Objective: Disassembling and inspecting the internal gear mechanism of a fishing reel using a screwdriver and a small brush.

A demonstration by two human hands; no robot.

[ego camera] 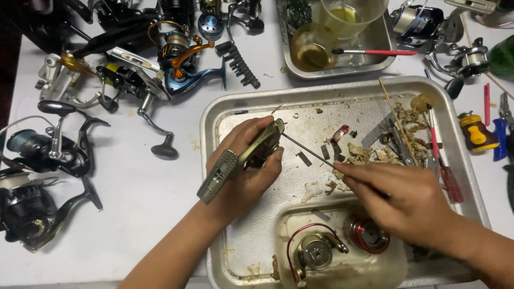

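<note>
Two hands are at work over the large metal tray (214,160) at the centre of the frame. The reel body (257,150) is held in a closed grip by the left hand (243,171), its ribbed foot angled to the lower left. A thin rod (308,150) is pinched by the right hand (399,200), its tip at the body. The body is best kept steady and the rod guided gently, over the tray so loose bits are caught.

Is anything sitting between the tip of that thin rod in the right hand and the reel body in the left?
Nothing visible. The thin rod runs from the right hand straight to the reel body held in the left hand.
</note>
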